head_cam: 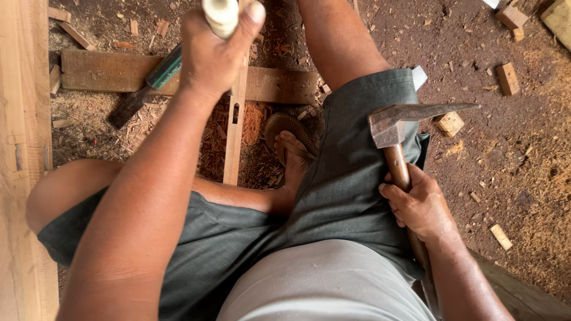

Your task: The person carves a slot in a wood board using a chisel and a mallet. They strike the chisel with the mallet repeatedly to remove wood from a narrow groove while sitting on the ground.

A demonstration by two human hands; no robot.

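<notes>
Both hands are busy in the head view. Left hand is wrapped tight around a pale round handle, with the thumb up on top. Right hand is closed around the brown wooden handle of a hammer. The hammer's grey metal head rests on the person's right leg, on the grey shorts.

A thin wooden stick with a long slot cut in it is the landmark here. It lies on the floor between the person's legs, right under the left hand. You cannot tell what the lower end of the pale handle is doing, because the hand hides it.

Left of the stick lies a chisel with a green handle and a dark blade. It rests partly on a flat board that runs crosswise behind the stick. Right of the stick is a foot in a brown sandal. All around the stick are curly wood shavings and brown sawdust on the floor.

Far to the right of the stick, past the hammer, small wood blocks lie scattered on the dirt. Far to the left of the stick stands a big pale wooden frame along the edge.
</notes>
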